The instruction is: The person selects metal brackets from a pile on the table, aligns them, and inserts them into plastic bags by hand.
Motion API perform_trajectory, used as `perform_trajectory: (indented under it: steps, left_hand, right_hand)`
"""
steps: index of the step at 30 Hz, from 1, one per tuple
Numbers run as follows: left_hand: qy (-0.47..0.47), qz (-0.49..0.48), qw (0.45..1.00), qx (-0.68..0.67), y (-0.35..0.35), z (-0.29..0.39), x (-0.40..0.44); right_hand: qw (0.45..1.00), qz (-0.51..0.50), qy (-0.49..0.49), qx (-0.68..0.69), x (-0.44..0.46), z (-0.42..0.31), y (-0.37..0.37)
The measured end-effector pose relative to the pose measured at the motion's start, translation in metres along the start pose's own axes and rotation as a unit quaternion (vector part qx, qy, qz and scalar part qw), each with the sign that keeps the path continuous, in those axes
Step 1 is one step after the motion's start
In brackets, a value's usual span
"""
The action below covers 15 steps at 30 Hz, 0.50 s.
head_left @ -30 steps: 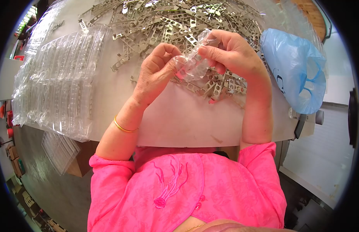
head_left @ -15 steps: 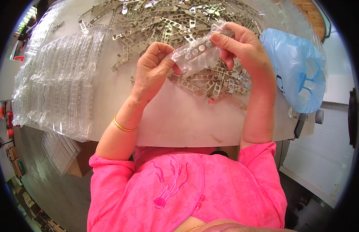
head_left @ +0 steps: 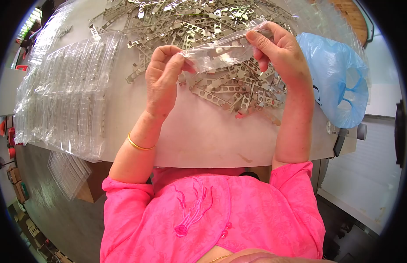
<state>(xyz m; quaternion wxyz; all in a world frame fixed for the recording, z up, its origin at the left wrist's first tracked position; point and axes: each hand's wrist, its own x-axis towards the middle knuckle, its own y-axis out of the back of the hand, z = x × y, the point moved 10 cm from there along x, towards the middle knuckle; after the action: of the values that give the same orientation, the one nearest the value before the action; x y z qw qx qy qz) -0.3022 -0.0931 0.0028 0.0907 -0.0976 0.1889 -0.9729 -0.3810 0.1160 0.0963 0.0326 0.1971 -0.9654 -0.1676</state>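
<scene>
A clear plastic bag is stretched between my two hands above the table. My left hand pinches its left end between thumb and fingers. At the upper right end, my right hand grips the bag, with the thumb on top. A metal strip with round holes shows at the bag's right part; whether it lies inside or behind the film I cannot tell. Beneath and beyond the bag spreads a large heap of perforated metal strips.
Clear plastic trays in film cover the table's left side. A blue plastic bag lies at the right, beside my right forearm. More clear trays lean by a cardboard box below the table's left edge. The tabletop ends near my body.
The bag has gone from crumpled to stretched out lengthwise. My left hand has moved left and slightly up, and my right hand right and up, so they are farther apart.
</scene>
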Motion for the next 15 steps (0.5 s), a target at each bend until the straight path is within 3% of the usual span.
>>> perform_trajectory:
  steps: [5, 10, 15]
  left_hand:
    - [0.021, -0.03, 0.989, -0.142, -0.012, 0.013, -0.001]
    - [0.08, -0.066, 0.994, 0.029, -0.024, 0.0, -0.008]
    - [0.081, -0.083, 0.993, 0.0, -0.025, 0.001, -0.008]
  right_hand:
    - [1.0, -0.022, 0.009, -0.006, 0.0, 0.0, -0.008]
    - [0.999, -0.04, 0.009, -0.033, -0.003, -0.001, -0.02]
    - [0.999, -0.029, 0.012, -0.03, -0.004, -0.003, -0.017]
